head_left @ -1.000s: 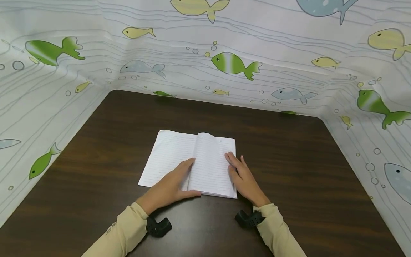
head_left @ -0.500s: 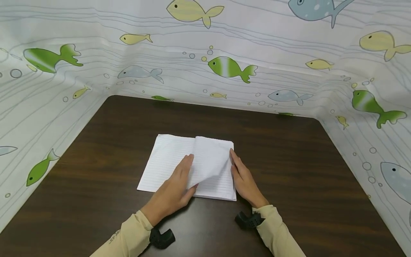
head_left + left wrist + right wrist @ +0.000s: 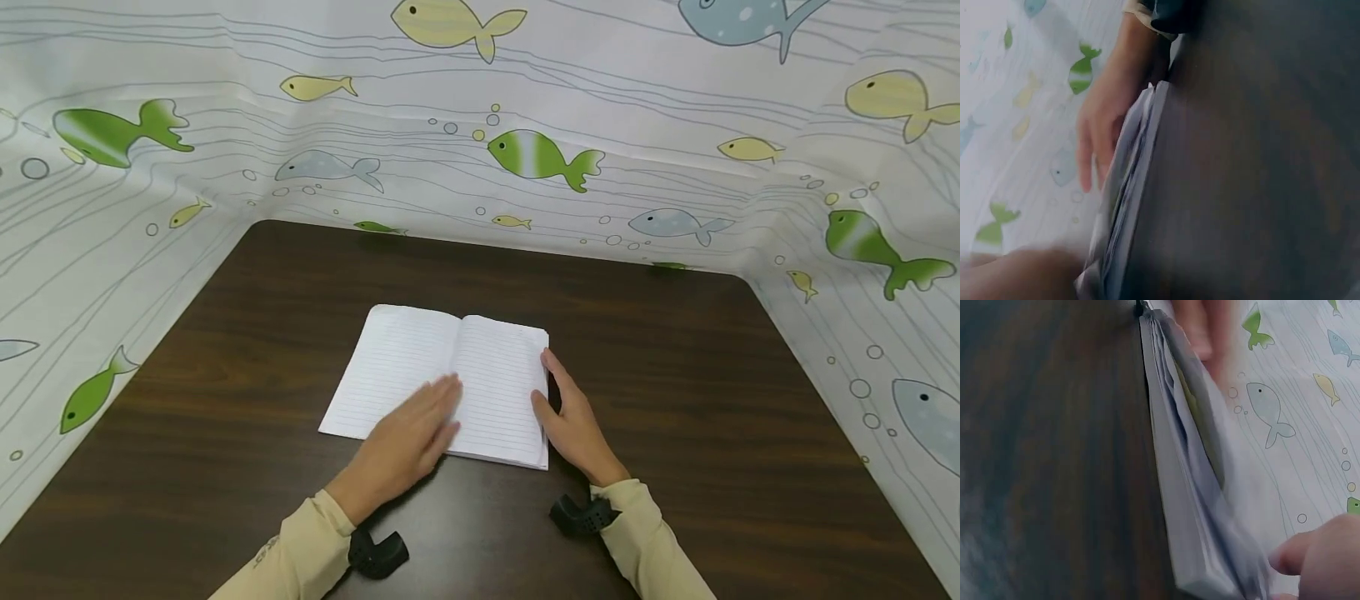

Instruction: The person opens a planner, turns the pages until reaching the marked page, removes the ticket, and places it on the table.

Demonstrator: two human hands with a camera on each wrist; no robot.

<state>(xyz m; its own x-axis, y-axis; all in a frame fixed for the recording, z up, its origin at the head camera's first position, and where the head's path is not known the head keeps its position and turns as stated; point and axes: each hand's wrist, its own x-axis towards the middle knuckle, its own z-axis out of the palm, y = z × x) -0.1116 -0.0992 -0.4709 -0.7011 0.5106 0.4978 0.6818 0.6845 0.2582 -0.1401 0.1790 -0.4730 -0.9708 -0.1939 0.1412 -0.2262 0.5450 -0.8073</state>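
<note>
An open notebook with lined white pages (image 3: 498,383) lies on the dark table. My left hand (image 3: 401,446), fingers straight and together, rests over the lower part of the notebook near its centre fold. At the right edge, my right hand (image 3: 576,425) touches the pages with its fingers extended and thumb apart. Seen edge-on, the notebook's page stack (image 3: 1179,469) has loose, slightly lifted sheets in the right wrist view, with part of the right hand (image 3: 1322,559) at the corner. The left wrist view shows the notebook edge (image 3: 1138,169) between both hands.
Brown wooden table surface (image 3: 712,433) surrounds the notebook. White cloth printed with fish (image 3: 420,108) rises along the back and both sides. A black curved device sits at each wrist, the left one (image 3: 378,554) and the right one (image 3: 581,514), by the beige sleeves.
The page that was lifted and curling over half a second ago now lies down on the left. My left hand has lowered onto the notebook; the right hand has stayed nearly still at the right edge.
</note>
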